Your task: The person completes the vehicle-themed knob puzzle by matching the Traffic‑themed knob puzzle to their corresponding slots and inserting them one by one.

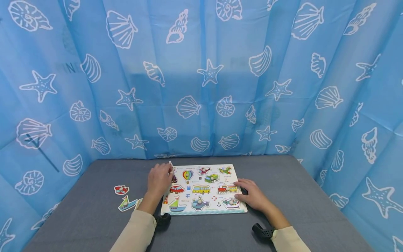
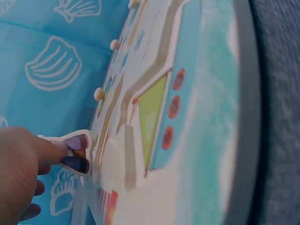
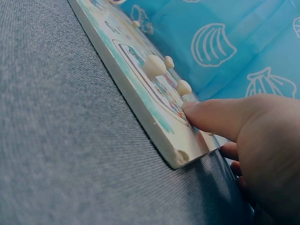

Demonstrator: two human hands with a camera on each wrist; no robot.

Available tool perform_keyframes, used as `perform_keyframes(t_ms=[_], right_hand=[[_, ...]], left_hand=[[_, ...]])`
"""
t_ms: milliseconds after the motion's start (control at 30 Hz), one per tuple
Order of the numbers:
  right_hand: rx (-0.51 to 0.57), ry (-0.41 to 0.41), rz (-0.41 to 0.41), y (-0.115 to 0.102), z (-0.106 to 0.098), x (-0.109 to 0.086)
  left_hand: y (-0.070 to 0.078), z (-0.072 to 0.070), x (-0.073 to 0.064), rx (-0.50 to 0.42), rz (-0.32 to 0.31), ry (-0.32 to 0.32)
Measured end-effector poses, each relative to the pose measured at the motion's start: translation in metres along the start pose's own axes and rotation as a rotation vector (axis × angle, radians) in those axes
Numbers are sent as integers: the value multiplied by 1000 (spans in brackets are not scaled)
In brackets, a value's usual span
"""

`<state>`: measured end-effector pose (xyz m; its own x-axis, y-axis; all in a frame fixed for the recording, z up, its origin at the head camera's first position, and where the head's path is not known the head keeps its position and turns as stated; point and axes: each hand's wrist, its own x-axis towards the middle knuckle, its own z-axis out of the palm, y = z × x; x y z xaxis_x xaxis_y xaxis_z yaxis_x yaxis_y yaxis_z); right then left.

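Observation:
My left hand [image 1: 159, 178] pinches a purple and dark blue puzzle piece [image 2: 77, 154] between thumb and fingers. That piece stands tilted at the left side of a white wooden puzzle board [image 1: 217, 211], its lower edge right at the board's surface. My right hand [image 1: 252, 197] holds the board's right edge, thumb on top beside the ship piece [image 1: 231, 202], other fingers partly hidden at the side. Printed vehicles and knobbed pieces cover the board, among them a submarine piece [image 1: 200, 203], a train piece [image 1: 227, 188] and a green truck piece [image 1: 212, 179].
Left of the board, on the grey cloth-covered table [image 1: 217, 232], lie a small red piece [image 1: 121, 189] and a sailboat piece [image 1: 127, 203]. Another piece is partly hidden under my left forearm. A blue shell-print curtain [image 1: 201, 87] hangs behind and at both sides.

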<state>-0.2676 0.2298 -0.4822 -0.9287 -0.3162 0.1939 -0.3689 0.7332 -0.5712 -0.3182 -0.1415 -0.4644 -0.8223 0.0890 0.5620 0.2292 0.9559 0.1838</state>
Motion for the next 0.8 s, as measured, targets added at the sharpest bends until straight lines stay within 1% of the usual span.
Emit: perform_keyframes(t_ms=[100, 267, 433, 533, 800], right_hand=[[3, 0, -3, -1, 1, 0], [5, 1, -3, -2, 1, 0], [4, 1, 1, -1, 0, 0], [3, 1, -2, 0, 0, 0], [6, 8, 3, 1, 1, 0]], left_hand=[[1, 0, 0, -2, -6, -31], [0, 2, -1, -34, -42, -103], [-1, 5, -1, -51, -48, -149], [-2, 7, 0, -56, -51, -166], [-5, 13, -1, -84, -53, -178]])
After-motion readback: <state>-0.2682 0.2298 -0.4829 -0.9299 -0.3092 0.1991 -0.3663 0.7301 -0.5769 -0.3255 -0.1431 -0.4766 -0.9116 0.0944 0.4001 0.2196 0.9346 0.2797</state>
